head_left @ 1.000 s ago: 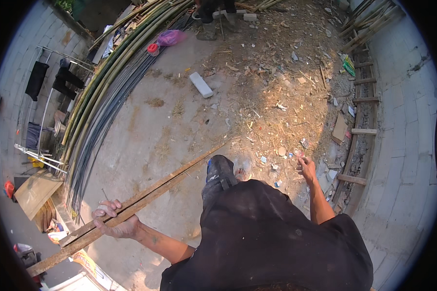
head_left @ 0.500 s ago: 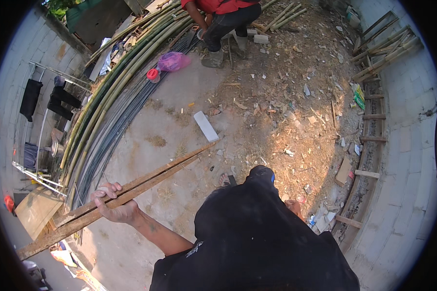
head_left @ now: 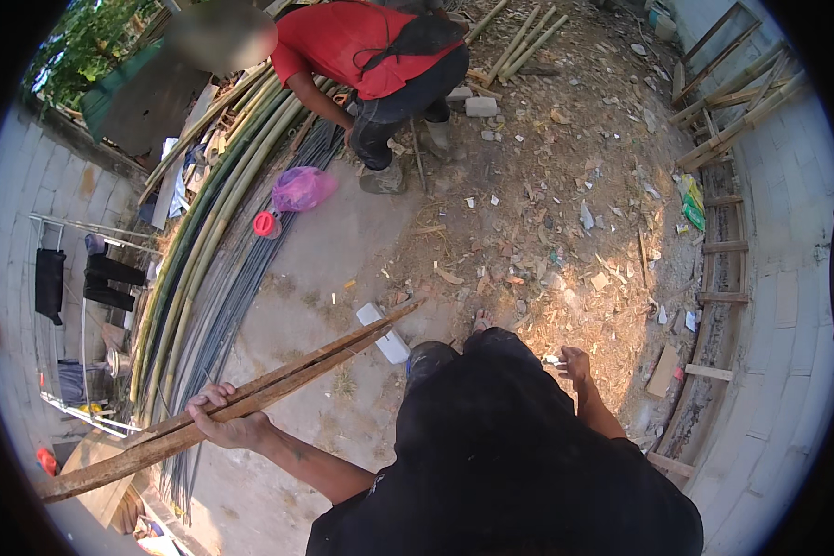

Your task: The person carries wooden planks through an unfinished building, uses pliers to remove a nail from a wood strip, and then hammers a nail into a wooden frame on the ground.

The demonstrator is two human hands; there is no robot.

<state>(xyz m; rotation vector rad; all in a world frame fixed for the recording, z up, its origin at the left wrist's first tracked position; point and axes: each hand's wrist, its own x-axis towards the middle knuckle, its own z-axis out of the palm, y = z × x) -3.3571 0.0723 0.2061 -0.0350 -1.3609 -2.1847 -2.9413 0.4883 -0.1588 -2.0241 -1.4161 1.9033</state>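
Two long, rough wooden planks [head_left: 278, 383] lie together in my left hand [head_left: 224, 417], whose fingers wrap round them toward their left end. They slant up to the right, and their far tip passes over a white block [head_left: 394, 347] on the ground. My right hand [head_left: 575, 364] hangs low beside my right leg with its fingers curled. A small whitish thing shows at its fingertips; what it is, I cannot make out.
A person in a red shirt [head_left: 366, 46] bends over at the far side. Bamboo poles [head_left: 199, 213] and dark rods [head_left: 241, 269] curve along the left. A pink bag [head_left: 303, 188] and red-lidded container [head_left: 266, 224] sit nearby. Wooden formwork [head_left: 723, 247] edges the right wall.
My view has shifted forward. The planks' tip now crosses the white block. My right hand shows more fully beside my leg. The person in red appears lower in view, bending over.
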